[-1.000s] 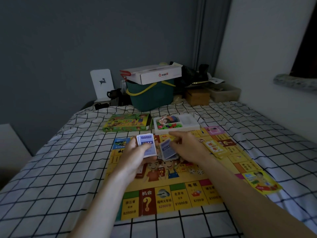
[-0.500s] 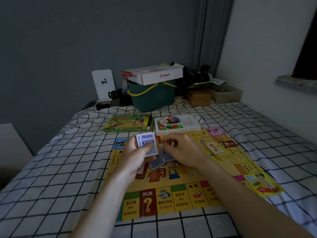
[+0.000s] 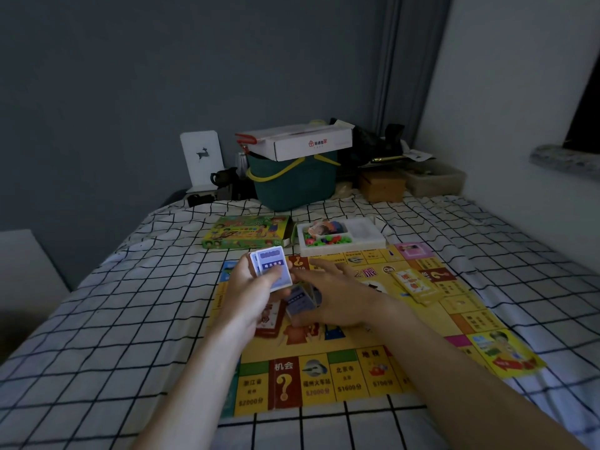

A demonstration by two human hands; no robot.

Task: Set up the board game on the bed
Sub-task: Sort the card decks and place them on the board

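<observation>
The left hand [image 3: 256, 293] grips a stack of blue cards [image 3: 271, 267]; just right, the right hand [image 3: 337, 300], fingers spread, rests over loose cards [image 3: 300, 302] on the game board [image 3: 324, 378] beneath. Sorting cards, seemingly; next needs squaring that pile.

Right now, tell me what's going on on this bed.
A person is setting up a board game. The left hand holds a stack of blue cards above the yellow game board; the right hand hovers with fingers spread over loose blue cards dealt onto the board. A tray of pieces sits beyond.
</observation>
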